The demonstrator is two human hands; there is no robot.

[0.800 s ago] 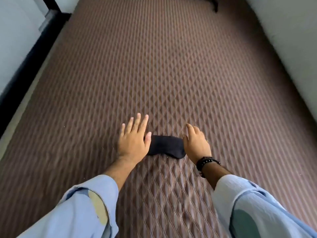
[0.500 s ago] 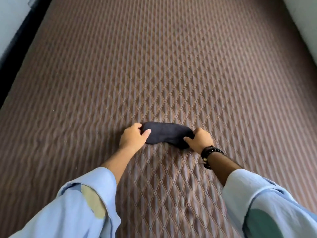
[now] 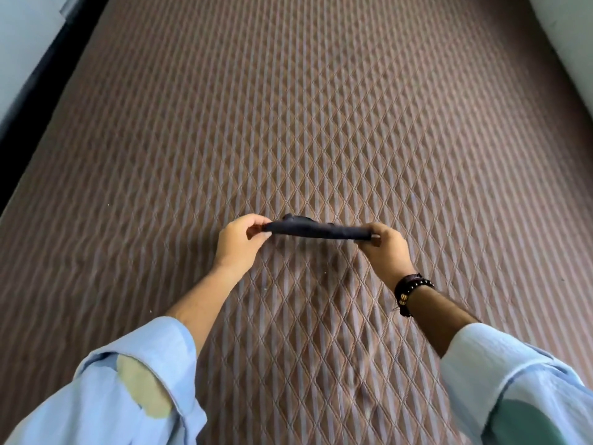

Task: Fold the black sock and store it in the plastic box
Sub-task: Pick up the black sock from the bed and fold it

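The black sock (image 3: 317, 230) hangs stretched flat and nearly level a little above the brown quilted mattress (image 3: 321, 123). My left hand (image 3: 239, 244) pinches its left end between thumb and fingers. My right hand (image 3: 386, 248), with a dark beaded bracelet on the wrist, pinches its right end. A faint shadow of the sock lies on the quilting under it. No plastic box shows in this view.
The mattress runs far ahead and fills most of the view. A black frame edge (image 3: 41, 91) and a pale wall (image 3: 22, 33) border it on the left. Another pale wall (image 3: 571, 43) runs along the right side.
Both hands closed on the sock's two ends where it lay on the mattress, then lifted it off the surface and pulled it out straight between them.
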